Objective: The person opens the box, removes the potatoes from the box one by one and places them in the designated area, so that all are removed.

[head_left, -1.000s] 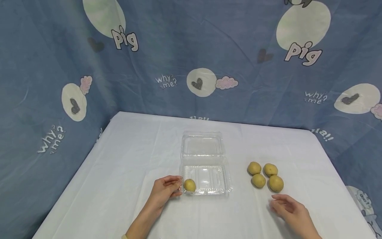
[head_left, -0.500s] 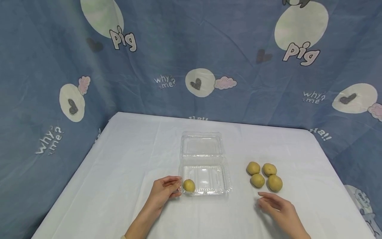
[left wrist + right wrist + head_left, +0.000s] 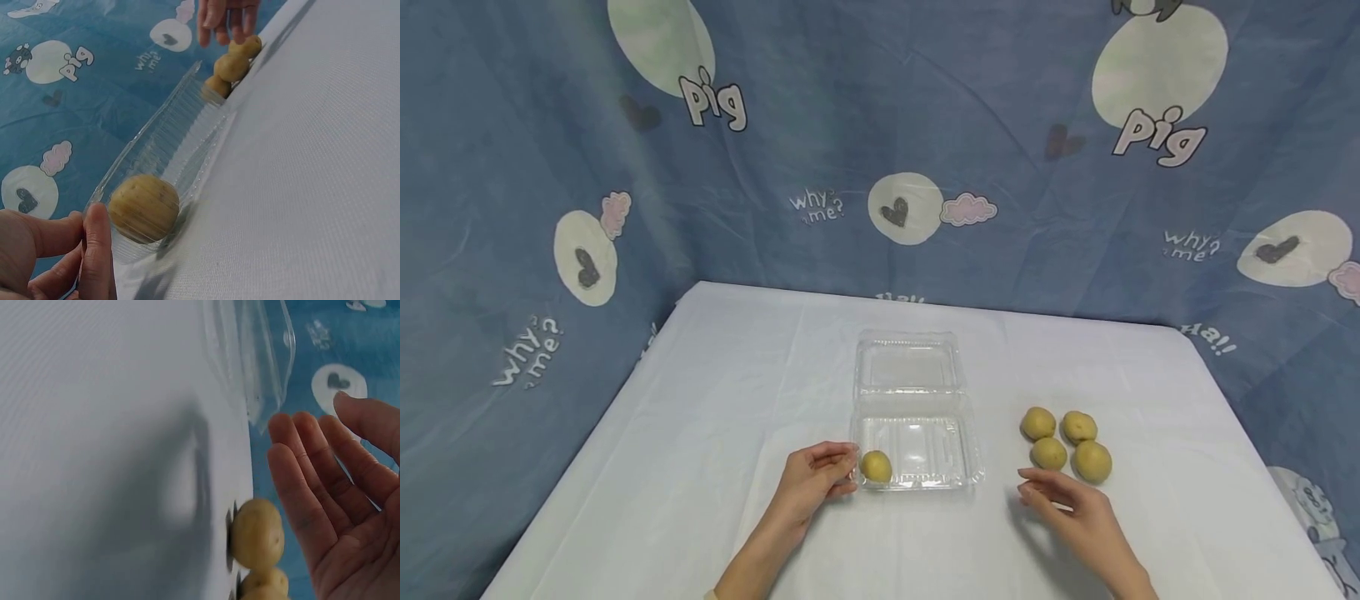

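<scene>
My left hand [image 3: 811, 483] pinches the left rim of a clear plastic clamshell box [image 3: 917, 454] between thumb and fingers. Its lid [image 3: 907, 364] lies folded back, away from me. One potato [image 3: 876, 467] sits in the base's near left corner, seen close through the clear wall as a potato [image 3: 144, 209] in the left wrist view. Right of the box, several potatoes [image 3: 1049, 453] lie grouped on the cloth. My right hand [image 3: 1075, 512] hovers just in front of that group, fingers relaxed and holding nothing; its palm [image 3: 350, 550] shows bare in the right wrist view.
A white cloth [image 3: 715, 417] covers the table. Behind it and along both sides hangs a blue printed curtain [image 3: 775, 150]. The table's back edge runs a short way beyond the lid.
My right hand has moved left and slightly away from me, along the near side of the grouped potatoes. My left hand, the box and the potatoes stay in place.
</scene>
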Motion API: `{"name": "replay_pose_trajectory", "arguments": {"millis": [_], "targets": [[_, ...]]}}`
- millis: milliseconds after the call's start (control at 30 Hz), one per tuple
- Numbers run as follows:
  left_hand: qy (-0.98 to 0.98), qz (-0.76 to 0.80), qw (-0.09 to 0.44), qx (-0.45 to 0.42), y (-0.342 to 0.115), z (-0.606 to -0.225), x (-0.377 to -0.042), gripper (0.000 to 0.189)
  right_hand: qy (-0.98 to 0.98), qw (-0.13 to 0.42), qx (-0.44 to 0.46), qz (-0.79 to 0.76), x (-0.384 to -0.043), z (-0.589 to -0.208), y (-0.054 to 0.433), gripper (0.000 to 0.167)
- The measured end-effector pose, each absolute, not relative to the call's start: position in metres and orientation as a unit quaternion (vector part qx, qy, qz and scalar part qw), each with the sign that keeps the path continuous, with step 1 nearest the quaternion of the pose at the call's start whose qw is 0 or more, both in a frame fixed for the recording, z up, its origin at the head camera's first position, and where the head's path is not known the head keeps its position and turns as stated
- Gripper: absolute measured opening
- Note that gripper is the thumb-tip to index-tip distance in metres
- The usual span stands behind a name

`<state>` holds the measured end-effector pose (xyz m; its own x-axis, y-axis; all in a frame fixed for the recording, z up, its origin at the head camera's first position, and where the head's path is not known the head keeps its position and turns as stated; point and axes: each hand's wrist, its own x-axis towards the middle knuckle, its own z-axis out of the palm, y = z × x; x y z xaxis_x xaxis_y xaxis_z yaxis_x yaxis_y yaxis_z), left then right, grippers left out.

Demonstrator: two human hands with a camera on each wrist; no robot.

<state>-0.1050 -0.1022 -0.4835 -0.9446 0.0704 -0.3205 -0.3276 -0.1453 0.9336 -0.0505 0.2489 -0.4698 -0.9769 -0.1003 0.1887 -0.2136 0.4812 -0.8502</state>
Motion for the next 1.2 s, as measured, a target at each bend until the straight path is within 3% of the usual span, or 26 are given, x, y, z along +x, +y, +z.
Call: {"name": "replay_pose_trajectory", "arguments": {"millis": [633, 1200], "targets": [[0.643, 0.748, 0.132, -0.099, -0.101, -0.486, -0.106, 0.031, -0.804, 0.037, 0.171, 0.569, -0.072, -0.458, 0.208, 0.022], [0.642, 0.748, 0.132, -0.099, -0.103, -0.485, -0.106, 0.032, -0.821, 0.027, 0.177, 0.542, -0.087, -0.454, 0.187, 0.023]]}}
